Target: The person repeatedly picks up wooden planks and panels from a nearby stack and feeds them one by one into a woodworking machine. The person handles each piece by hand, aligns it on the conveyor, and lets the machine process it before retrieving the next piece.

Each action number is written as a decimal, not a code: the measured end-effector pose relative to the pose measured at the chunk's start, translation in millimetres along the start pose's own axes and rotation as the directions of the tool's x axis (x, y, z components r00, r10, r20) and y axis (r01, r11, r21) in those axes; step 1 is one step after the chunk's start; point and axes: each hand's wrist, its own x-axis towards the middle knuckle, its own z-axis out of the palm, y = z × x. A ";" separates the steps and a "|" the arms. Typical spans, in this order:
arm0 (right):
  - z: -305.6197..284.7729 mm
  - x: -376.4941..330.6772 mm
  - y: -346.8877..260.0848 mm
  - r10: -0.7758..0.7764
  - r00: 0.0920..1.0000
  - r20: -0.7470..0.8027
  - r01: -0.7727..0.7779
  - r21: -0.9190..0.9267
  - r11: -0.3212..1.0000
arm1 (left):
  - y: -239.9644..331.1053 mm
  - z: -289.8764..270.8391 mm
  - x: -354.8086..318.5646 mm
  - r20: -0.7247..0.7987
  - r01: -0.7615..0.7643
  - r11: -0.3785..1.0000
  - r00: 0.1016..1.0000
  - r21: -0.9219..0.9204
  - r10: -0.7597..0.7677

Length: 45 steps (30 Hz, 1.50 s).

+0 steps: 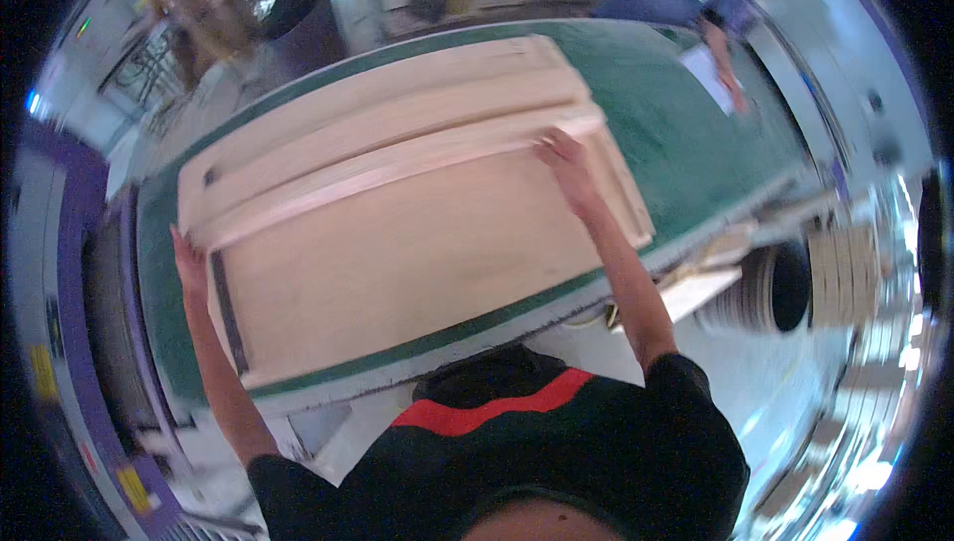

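Note:
A long pale wooden board [397, 165] lies slantwise across a wider flat wooden panel [417, 253] on the green-topped table. My left hand [189, 261] is at the board's left end, its fingers against the edge. Near the right end, my right hand [563, 155] has its fingers curled at the board's near edge, with the forearm crossing over the panel. Motion blurs both hands, and part of the grip is hidden. Beyond the board, another pale wooden surface [378, 109] reaches toward the far side. A dark strip [229, 312] runs along the panel's left edge.
The green table [646, 94] continues to the right, where another person's hand [730, 92] rests by a white sheet [704, 74]. Purple-trimmed machinery [75, 173] stands at the left. A dark round bin [303, 19] is behind the table; stacked boards [843, 273] stand at the right.

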 end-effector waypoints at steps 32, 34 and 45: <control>2.5 -152.1 11.3 -0.277 0.936 0.218 0.276 0.034 0.961 | 46.8 39.9 -24.9 -0.344 -0.227 0.967 0.923 -0.118 0.174; 23.2 -151.5 7.0 -0.257 0.900 0.352 0.317 -0.124 0.940 | 59.0 29.0 -58.1 -0.456 -0.324 0.946 0.847 -0.035 0.273; 97.7 -232.6 41.4 -0.210 0.144 0.967 0.070 0.202 0.977 | -21.7 148.2 -579.0 -0.900 0.096 0.918 0.257 0.386 0.351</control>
